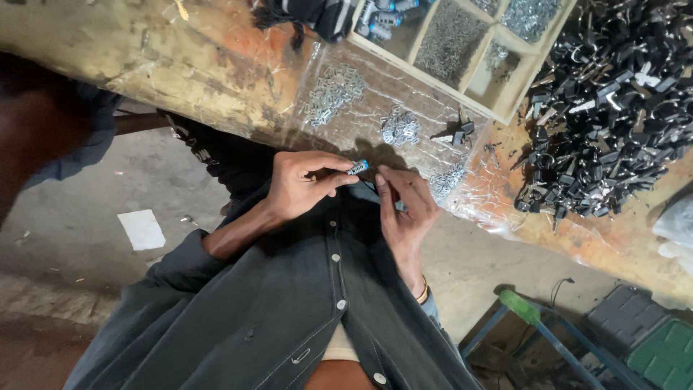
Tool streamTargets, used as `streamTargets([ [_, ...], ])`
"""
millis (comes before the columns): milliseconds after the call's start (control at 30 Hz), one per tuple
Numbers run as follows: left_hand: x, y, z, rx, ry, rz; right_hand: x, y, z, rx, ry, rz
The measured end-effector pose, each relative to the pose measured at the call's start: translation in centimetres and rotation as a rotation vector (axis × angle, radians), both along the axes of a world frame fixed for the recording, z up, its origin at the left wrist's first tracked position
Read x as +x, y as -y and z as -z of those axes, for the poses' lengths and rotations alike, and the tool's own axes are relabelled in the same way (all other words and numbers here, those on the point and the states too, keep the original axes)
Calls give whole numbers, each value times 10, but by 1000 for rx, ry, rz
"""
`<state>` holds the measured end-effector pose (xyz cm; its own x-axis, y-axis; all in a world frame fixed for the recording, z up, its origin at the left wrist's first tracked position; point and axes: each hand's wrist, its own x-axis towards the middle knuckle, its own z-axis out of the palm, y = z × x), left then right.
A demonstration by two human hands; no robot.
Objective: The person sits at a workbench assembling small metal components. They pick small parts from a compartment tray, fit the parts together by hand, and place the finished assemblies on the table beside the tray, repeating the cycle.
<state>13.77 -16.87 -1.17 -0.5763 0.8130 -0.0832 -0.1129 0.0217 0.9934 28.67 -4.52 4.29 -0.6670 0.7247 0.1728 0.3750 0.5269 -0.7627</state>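
Working at the edge: a person in a dark denim shirt holds both hands close together just off the rim of a worn tabletop (216,65).
Left hand (303,188): curled closed around a small tool with a blue-and-silver tip (358,167); the tip pokes out between thumb and forefinger, pointing toward the other hand.
Right hand (404,209): fingers half bent, fingertips pinched together near the tool's tip; whether they grip a small part, I cannot tell.
Where the tool is: in the air in front of the chest, just beside the clear plastic sheet (375,101) that hangs over the tabletop's edge.
On the plastic: several small heaps of silver metal parts (332,94), one heap (401,128) near the hands, and a lone black piece (462,130).
Farther along the tabletop: a wooden tray with compartments (462,50) holding small metal bits, and a big pile of black metal parts (613,101) well apart from the hands.
Wrist: a thin gold bangle (423,292) on the right arm.
Below: concrete floor with a white scrap of paper (141,229), a blue metal frame (534,332) and a green crate (668,354).
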Motion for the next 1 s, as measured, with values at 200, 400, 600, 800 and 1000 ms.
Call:
streamTargets([
  [200, -4, 1, -3, 26, -48, 3, -10, 6, 2, -97, -10, 13],
  [400, -3, 0, -1, 10, -69, 2, -12, 10, 3, -188, -77, -40],
  [600, -4, 1, 0, 39, -376, -13, -17, 14, 2, -169, -91, -4],
  [800, -10, 1, -5, 155, -609, 49, -14, -5, -15, -97, 178, -64],
  [1000, -15, -14, -22, 270, -470, 214, -1, -44, -16, -376, 33, -313],
])
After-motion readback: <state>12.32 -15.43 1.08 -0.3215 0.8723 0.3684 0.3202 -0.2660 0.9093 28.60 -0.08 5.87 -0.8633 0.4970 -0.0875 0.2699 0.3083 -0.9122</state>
